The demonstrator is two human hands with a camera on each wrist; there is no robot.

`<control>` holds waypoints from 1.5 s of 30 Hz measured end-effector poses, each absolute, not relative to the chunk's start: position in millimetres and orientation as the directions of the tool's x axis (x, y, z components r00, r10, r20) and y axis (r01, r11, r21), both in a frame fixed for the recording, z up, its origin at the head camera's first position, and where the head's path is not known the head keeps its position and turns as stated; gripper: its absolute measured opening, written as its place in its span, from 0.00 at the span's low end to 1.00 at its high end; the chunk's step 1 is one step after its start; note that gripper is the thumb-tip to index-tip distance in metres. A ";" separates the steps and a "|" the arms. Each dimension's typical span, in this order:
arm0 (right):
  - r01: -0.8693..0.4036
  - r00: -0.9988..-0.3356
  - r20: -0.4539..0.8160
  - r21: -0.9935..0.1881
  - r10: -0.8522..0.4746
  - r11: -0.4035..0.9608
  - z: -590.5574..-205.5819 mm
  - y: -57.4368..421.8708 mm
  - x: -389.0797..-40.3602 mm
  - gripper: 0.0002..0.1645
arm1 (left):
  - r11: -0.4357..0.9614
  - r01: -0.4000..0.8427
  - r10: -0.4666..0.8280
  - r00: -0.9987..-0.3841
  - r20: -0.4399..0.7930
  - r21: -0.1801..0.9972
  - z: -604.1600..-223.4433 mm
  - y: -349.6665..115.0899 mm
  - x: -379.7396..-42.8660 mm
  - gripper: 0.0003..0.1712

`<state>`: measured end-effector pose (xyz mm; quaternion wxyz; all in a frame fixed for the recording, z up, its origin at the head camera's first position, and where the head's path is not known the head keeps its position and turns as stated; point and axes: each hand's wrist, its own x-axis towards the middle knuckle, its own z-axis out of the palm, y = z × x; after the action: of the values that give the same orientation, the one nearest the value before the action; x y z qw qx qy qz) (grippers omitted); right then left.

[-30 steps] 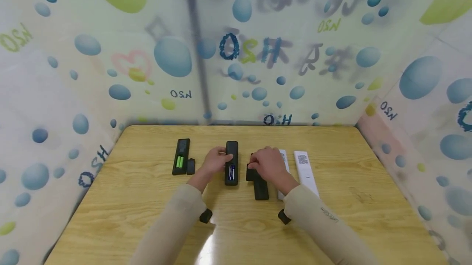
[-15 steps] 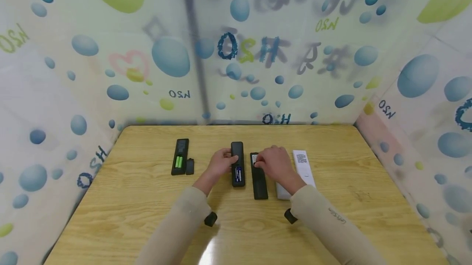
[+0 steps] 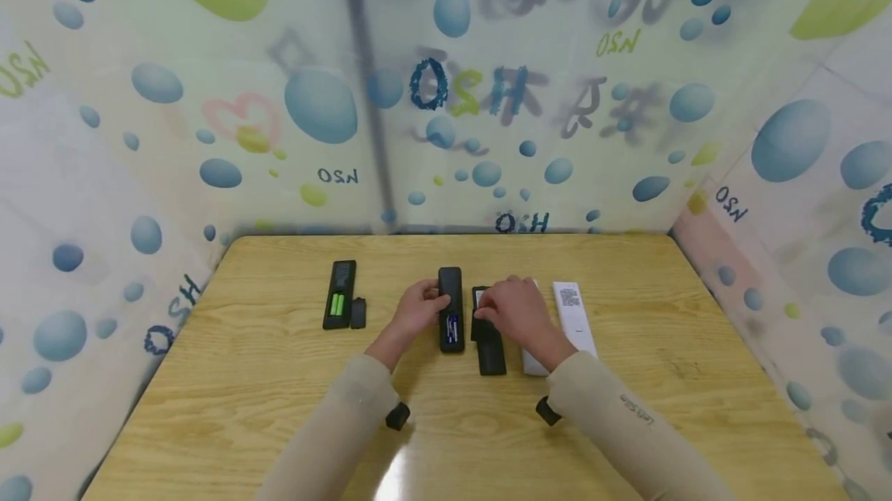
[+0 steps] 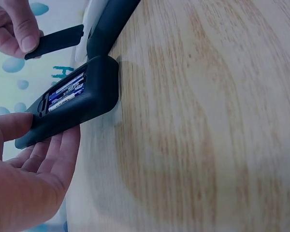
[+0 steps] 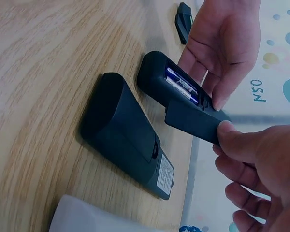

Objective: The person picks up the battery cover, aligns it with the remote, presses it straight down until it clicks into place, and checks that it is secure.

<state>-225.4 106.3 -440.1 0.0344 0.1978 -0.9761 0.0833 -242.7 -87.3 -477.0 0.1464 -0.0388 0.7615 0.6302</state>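
Observation:
My left hand [image 3: 416, 309] grips a black remote control [image 4: 97, 99] by its sides, thumb near the open battery compartment. Inside it sit two blue-and-white batteries [image 5: 181, 87]. Between thumb and fingers, my right hand [image 3: 519, 311] pinches a flat black battery cover [image 5: 191, 124] by one end. The cover's free end overlaps the held remote in the right wrist view, and a gap separates them in the left wrist view. Below the right hand, a second black remote [image 5: 123, 130] lies on the table, its battery cover in place and a pale label showing.
Farther left on the wooden table [image 3: 230, 362] lies a black remote [image 3: 341, 276] with green batteries exposed, its loose cover [image 3: 358, 313] beside it. Two white remotes lie to the right: one [image 3: 574, 315] in plain view, another [image 3: 535, 362] partly under the right hand.
My left hand and its remote have shifted slightly right, and my right hand has too. The cover, hardly visible half a second ago, now shows again below the right fingers.

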 end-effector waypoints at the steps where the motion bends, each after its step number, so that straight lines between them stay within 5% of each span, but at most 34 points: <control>1: -0.398 -0.917 0.104 -0.151 -0.386 0.905 -440.0 105.0 -225.3 0.09 | 0.202 -0.243 0.124 -0.954 -0.271 0.949 -477.1 -87.4 -242.9 0.27; 14: -0.471 -0.881 0.123 -0.170 -0.456 0.865 -438.9 80.4 -226.9 0.09 | 0.193 -0.212 0.175 -0.953 -0.247 0.958 -456.7 -90.5 -236.5 0.25; 45: -0.536 -0.832 0.218 -0.084 -0.509 0.840 -455.1 74.4 -217.9 0.13 | 0.205 -0.197 0.135 -0.964 -0.227 0.959 -478.5 -89.7 -240.2 0.23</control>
<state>-217.9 74.4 -455.1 0.0941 0.2738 -0.9545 0.0707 -240.2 -89.7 -478.5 0.1317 -0.0203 0.7651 0.6300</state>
